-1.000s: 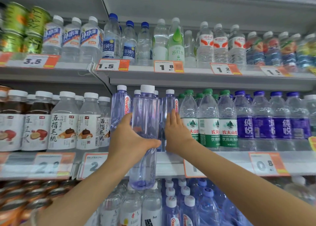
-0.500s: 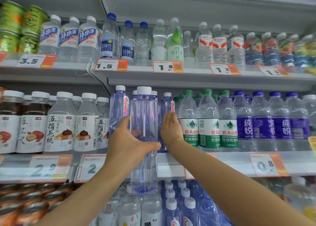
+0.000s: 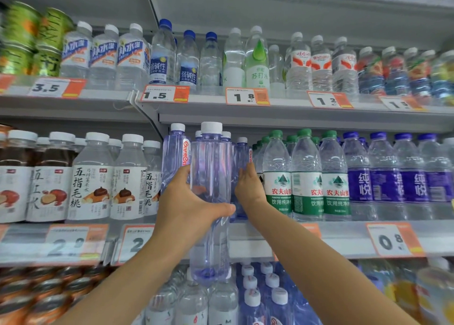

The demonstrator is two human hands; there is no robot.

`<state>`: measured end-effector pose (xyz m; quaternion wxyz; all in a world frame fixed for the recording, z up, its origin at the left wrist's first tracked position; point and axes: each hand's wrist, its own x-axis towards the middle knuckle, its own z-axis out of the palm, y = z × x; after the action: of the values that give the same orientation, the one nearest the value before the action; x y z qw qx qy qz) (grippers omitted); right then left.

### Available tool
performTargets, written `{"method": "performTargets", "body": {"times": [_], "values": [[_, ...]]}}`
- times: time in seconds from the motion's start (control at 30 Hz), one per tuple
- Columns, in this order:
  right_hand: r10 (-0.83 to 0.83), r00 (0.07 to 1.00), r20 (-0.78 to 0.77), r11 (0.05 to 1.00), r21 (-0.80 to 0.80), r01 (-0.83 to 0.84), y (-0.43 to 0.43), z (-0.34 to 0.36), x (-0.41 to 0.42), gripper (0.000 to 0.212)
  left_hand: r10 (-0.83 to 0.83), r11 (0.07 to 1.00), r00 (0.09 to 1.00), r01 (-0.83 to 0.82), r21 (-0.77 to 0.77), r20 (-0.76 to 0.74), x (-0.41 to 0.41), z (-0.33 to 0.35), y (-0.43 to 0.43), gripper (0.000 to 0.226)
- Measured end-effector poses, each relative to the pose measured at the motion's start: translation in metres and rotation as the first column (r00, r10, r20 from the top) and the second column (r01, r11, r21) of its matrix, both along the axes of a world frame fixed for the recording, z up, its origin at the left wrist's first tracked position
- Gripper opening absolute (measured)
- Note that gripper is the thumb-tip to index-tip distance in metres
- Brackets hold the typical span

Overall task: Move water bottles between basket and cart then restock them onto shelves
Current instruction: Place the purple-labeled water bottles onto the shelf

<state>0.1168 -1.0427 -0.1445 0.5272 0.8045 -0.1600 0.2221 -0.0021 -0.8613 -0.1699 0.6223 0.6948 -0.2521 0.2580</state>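
At centre frame the left hand (image 3: 189, 208) grips a tall clear violet-tinted plastic water bottle (image 3: 211, 201) with a white cap — long axis vertical, cap up, base hanging below the grey middle shelf edge (image 3: 344, 238); the right hand (image 3: 248, 185) lies flat, fingers straight, against the violet bottles on the shelf (image 3: 242, 157) — just right of it.
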Motion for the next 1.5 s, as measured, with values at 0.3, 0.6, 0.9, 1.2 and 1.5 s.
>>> {"method": "performTargets", "body": {"times": [0.3,0.6,0.9,1.2,1.5], "values": [[0.059,0.994,-0.087,0.997,0.047,-0.055,-0.011,0.001,-0.002,0.044,0.026,1.0,1.0,-0.026,0.017,0.006,-0.004,-0.009,0.01,0.108],[0.127,0.991,-0.049,0.992,-0.022,-0.128,-0.003,0.002,0.001,0.017,0.038,0.999,0.999,-0.038,0.033,0.016,-0.001,-0.018,0.009,0.092],[0.258,0.966,0.003,0.965,0.044,-0.257,-0.011,0.003,0.005,0.017,0.043,0.999,0.999,-0.044,0.025,0.028,0.0,-0.016,0.01,0.098],[0.15,0.977,-0.154,0.987,-0.037,-0.158,-0.021,-0.002,0.017,0.021,0.044,0.998,0.999,-0.045,0.043,0.02,-0.002,-0.023,0.009,0.092],[0.05,0.982,-0.18,0.991,-0.11,-0.07,-0.025,-0.004,0.02,0.033,0.028,0.999,0.999,-0.028,0.035,0.019,-0.006,-0.02,0.005,0.092]]}}
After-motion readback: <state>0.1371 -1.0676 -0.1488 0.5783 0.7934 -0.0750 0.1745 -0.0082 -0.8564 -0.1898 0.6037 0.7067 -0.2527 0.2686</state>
